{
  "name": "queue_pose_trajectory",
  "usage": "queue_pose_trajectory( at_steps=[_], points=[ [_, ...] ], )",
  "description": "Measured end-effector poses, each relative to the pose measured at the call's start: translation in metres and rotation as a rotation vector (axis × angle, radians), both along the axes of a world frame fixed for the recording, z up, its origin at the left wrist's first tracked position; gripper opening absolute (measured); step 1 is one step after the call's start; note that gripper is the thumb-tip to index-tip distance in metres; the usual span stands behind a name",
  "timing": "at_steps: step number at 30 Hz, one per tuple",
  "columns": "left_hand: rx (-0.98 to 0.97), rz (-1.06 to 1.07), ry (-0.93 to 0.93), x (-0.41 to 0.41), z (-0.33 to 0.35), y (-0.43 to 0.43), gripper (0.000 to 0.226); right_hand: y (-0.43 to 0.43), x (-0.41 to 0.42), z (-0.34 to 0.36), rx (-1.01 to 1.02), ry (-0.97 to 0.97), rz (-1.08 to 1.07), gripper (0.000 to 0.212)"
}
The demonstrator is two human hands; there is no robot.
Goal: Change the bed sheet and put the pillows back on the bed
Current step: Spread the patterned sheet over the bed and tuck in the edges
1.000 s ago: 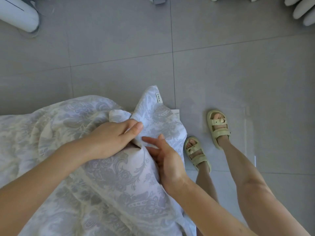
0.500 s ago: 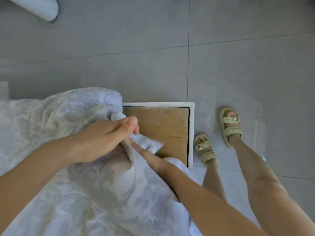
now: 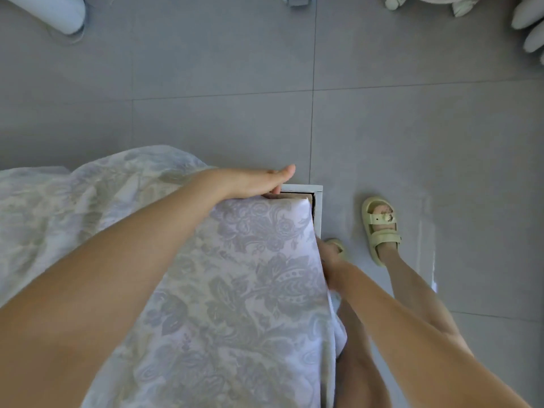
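A pale bed sheet (image 3: 241, 278) with a grey-blue floral pattern lies over the corner of the bed and hangs down its right side. Only a strip of the bed's white frame corner (image 3: 318, 201) and brown board (image 3: 294, 195) shows past the sheet. My left hand (image 3: 253, 182) lies at the sheet's far edge by that corner, thumb stretched out, fingers curled down over the edge. At the bed's right side, my right hand (image 3: 331, 257) holds the hanging edge of the sheet, its fingers hidden behind the cloth. No pillow is in view.
Grey tiled floor (image 3: 382, 128) surrounds the bed corner. My feet in pale green sandals (image 3: 381, 228) stand right beside the frame. A white cylinder (image 3: 56, 13) lies on the floor at top left, and white objects (image 3: 530, 28) sit at the top right.
The sheet has been drawn over the bare brown corner. My left hand moved forward to the far edge. My right hand dropped to the bed's right side.
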State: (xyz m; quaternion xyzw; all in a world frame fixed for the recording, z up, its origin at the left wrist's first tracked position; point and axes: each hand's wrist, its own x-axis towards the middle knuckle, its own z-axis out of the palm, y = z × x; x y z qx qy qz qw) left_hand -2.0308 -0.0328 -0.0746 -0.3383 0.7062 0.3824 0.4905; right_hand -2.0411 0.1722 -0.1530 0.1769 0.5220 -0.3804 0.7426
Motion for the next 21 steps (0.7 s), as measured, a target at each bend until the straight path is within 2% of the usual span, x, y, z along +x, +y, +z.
queue_pose_trajectory(
  at_steps=[2, 4, 7, 9, 12, 14, 17, 19, 21],
  points=[
    [0.005, 0.018, -0.034, -0.012, -0.027, 0.002, 0.074, 0.013, -0.019, -0.015, 0.14, 0.118, -0.082, 0.065],
    [-0.014, 0.034, -0.05, -0.017, -0.047, 0.002, 0.071, 0.02, -0.04, -0.017, 0.163, 0.334, -0.081, 0.062],
    [-0.01, 0.071, -0.007, -0.018, -0.068, 0.002, 0.069, 0.023, -0.052, 0.009, 0.042, 0.532, -0.208, 0.047],
    [-0.047, 0.15, 0.143, -0.016, -0.074, -0.001, 0.06, 0.021, -0.042, 0.031, -0.089, 0.598, -0.176, 0.049],
    [-0.255, 0.234, 0.4, -0.01, -0.069, -0.012, 0.052, 0.01, -0.007, 0.043, -0.176, 0.624, 0.015, 0.071],
    [-0.453, 0.155, 0.503, 0.001, -0.054, -0.014, 0.047, 0.0, 0.002, 0.029, -0.115, 0.715, 0.09, 0.072],
    [-0.799, -0.001, 0.666, 0.035, -0.028, -0.008, 0.033, -0.013, -0.006, -0.003, -0.025, 0.682, 0.111, 0.067],
    [-0.928, -0.041, 0.695, 0.067, -0.019, -0.003, 0.026, -0.016, -0.007, -0.012, -0.017, 0.691, 0.204, 0.064],
    [-0.919, -0.035, 0.615, 0.096, -0.014, 0.002, 0.021, -0.016, -0.012, -0.008, -0.069, 0.644, 0.205, 0.059]
  ],
)
